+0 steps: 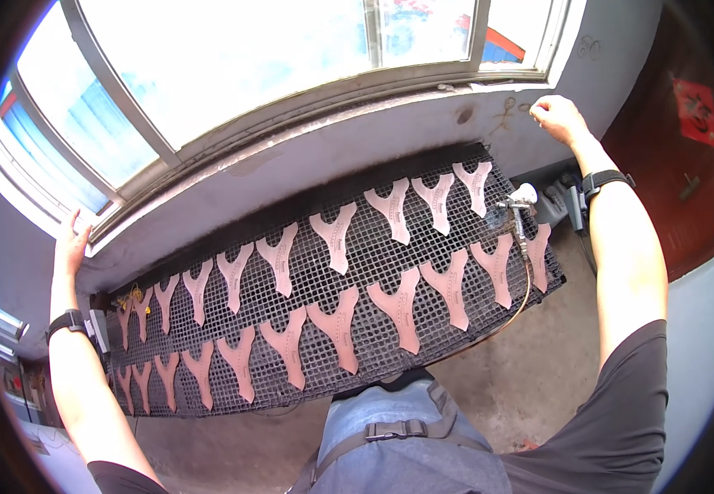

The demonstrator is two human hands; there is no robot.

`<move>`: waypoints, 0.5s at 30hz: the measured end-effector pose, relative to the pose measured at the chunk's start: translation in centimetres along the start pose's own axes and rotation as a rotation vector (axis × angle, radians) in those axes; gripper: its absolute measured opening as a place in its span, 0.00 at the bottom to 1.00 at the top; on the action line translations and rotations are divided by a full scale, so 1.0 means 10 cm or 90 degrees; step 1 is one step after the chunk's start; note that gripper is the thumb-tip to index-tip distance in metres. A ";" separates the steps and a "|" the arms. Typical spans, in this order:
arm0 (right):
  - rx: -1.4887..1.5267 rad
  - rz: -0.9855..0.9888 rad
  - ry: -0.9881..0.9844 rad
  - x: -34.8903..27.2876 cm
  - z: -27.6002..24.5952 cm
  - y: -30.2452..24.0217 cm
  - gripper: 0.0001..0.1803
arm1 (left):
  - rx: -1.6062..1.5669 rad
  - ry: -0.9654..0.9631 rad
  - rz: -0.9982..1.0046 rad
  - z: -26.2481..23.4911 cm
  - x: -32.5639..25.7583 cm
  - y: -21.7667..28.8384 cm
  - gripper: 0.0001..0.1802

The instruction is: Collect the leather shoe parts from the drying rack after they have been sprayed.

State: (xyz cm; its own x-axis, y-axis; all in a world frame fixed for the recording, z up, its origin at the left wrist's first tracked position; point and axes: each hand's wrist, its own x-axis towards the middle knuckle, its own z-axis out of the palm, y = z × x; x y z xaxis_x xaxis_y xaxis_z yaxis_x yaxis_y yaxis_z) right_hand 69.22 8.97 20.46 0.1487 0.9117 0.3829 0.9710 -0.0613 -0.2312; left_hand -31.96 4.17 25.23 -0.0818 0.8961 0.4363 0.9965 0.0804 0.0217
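Observation:
My left hand point(70, 245) is raised at the far left, by the lower corner of the window frame, its fingers apart and nothing in it. At the upper right my right hand point(561, 119) is held up in front of the wall, fingers curled closed; whether anything is inside them is hidden. Below and between both hands, two rows of flat pinkish Y-shaped pieces point(336, 239) lie on a black mesh rack point(357, 270). Small dark marks show on several of them. A spray gun point(518, 204) with a white cup rests at the rack's right end, apart from both hands.
A thin hose point(525, 300) runs from the spray gun along the rack's right and near edges. Behind the rack stand a grey wall point(291, 148) and a bright window point(266, 49). A dark red door point(670, 148) is at the right. Concrete floor point(530, 362) shows below.

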 end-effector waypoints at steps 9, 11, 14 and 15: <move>-0.046 0.079 -0.089 -0.12 -0.08 -0.02 0.18 | -0.018 -0.032 -0.044 0.08 -0.06 -0.28 0.31; -0.023 0.048 -0.017 -0.16 -0.07 -0.05 0.15 | 0.013 -0.032 -0.059 0.11 -0.11 -0.30 0.30; -0.032 0.092 -0.064 -0.21 -0.09 -0.06 0.16 | -0.025 -0.050 -0.062 0.19 -0.17 -0.33 0.31; -0.031 0.119 -0.109 -0.22 -0.10 -0.05 0.18 | -0.023 -0.065 -0.089 0.21 -0.19 -0.34 0.31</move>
State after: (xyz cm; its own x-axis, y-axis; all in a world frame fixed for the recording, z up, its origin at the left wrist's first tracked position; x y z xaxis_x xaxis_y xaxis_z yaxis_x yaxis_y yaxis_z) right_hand 68.58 6.57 20.58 0.2966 0.9379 0.1798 0.9381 -0.2509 -0.2389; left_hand -35.27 3.15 22.41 -0.2194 0.9170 0.3332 0.9750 0.1936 0.1093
